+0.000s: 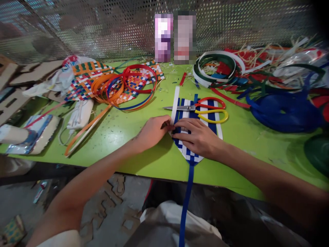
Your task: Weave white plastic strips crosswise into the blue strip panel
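Note:
A blue and white woven strip piece lies on the green table, its lower end narrowing to a point. From that point a long blue strip hangs over the front edge toward my lap. My left hand is closed at the weave's left edge, pinching a white strip that stands up from its fingers. Flat across the weave, my right hand presses with fingers stretched out, their tips near the left hand. Scissors with one red and one yellow handle rest on the weave, blades pointing left.
Coiled orange and red strips lie on colourful woven pieces at the back left. White and green coils, a blue roll and loose scraps fill the right. A perforated screen stands behind.

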`<state>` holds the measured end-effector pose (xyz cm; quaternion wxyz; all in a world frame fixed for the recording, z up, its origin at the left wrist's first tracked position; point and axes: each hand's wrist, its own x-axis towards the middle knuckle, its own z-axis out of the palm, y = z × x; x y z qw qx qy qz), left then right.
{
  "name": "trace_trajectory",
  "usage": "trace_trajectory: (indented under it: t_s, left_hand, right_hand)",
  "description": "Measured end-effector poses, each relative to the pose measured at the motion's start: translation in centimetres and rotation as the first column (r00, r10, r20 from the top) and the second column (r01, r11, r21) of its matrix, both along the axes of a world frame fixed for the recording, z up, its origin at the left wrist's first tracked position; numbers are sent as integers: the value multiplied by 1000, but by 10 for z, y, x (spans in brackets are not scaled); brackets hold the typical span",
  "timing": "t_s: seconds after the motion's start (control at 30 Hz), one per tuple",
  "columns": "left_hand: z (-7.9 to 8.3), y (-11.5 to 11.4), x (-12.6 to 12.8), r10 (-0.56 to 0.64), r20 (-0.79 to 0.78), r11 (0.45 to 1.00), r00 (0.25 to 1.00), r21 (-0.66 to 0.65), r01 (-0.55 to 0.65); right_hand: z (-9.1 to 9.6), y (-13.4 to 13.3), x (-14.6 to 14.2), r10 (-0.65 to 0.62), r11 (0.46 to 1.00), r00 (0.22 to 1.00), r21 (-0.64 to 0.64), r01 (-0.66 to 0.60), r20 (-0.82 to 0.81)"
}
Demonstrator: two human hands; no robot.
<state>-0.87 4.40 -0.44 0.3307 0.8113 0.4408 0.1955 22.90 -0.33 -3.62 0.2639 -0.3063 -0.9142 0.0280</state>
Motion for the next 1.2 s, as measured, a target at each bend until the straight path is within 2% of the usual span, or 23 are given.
trace_trajectory:
  t_s: [0.1, 0.17, 0.3, 0.4, 0.63, 0.8, 1.0, 1.2]
  left_hand:
    - [-3, -4, 1, 56, 87, 998, 995, -29, -53]
    - [-2, -4, -3, 51, 143, 998, 988, -43, -45]
    - [2, 4, -14, -106, 192, 976, 976, -167, 139]
    - [4, 8, -17, -143, 228, 949, 963, -245, 199]
    - [6, 2, -8, -73, 154, 981, 985, -169, 99]
    - [6, 1, -4, -47, 108, 985, 993, -162, 65]
    - [4, 3, -7, -59, 138, 979, 989, -185, 84]
    - [5, 3, -17, -49, 237, 972, 970, -212, 101]
  right_hand:
    - [0, 1, 0, 9, 1000, 1000, -13, -9, -4]
    - [0, 1, 0, 10, 1000, 1000, -12, -10, -11]
    - [0, 0, -1, -5, 1000, 1000, -1, 5, -18]
    - [1, 0, -1, -9, 1000, 1000, 3, 9, -19]
    - [-1, -1, 0, -18, 1000, 1000, -8, 18, -15]
    - [-3, -1, 0, -16, 999, 1000, -33, 15, -22]
    - [-2, 0, 0, -14, 999, 1000, -34, 13, -24]
    - [-2, -1, 1, -16, 999, 1000, -31, 15, -24]
